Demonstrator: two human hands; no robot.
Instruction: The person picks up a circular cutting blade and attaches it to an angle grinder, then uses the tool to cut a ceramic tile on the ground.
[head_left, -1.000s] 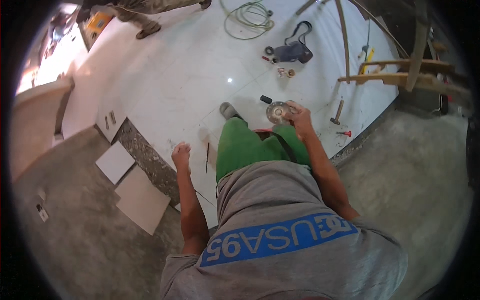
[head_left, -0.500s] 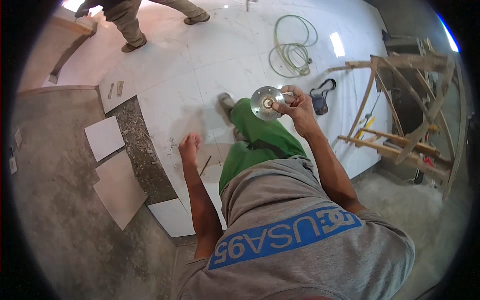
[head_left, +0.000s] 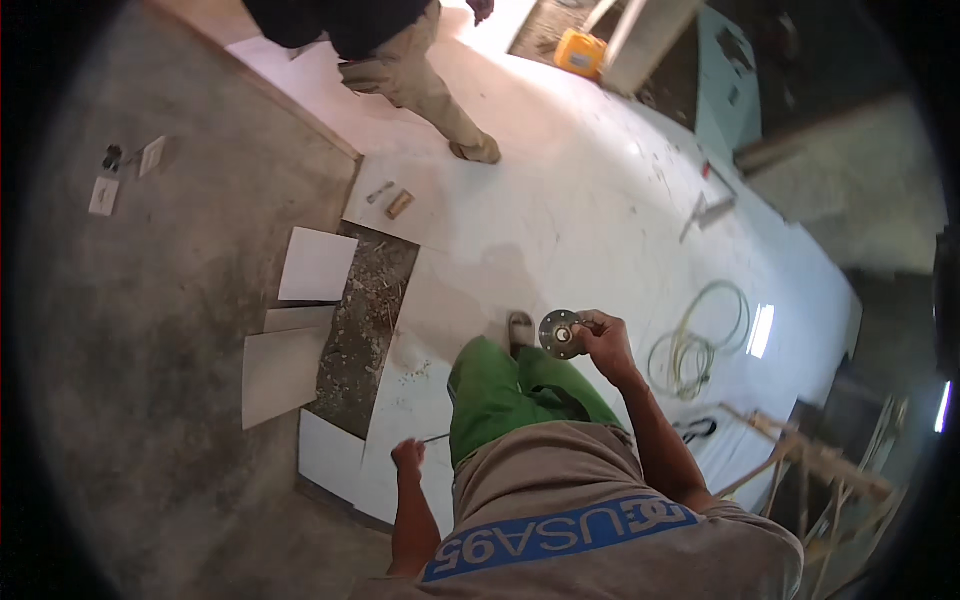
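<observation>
Your view has turned, so the coiled pale-green hose [head_left: 682, 362] now lies to the right of your right hand [head_left: 606, 346]. This hand keeps the round grey metal disc with a central hole [head_left: 551, 342] pinched by its edge, left of the hose, so the disc is not put down. Your right forearm [head_left: 661, 430] reaches forward. Your left hand [head_left: 408, 454], farther left of the hose, is curled; whether it grips the thin dark rod [head_left: 437, 437], I cannot tell.

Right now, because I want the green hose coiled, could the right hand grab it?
Probably not: the right hand holds a metal disc, and the green hose lies on the floor farther right, seemingly beyond reach.
</observation>
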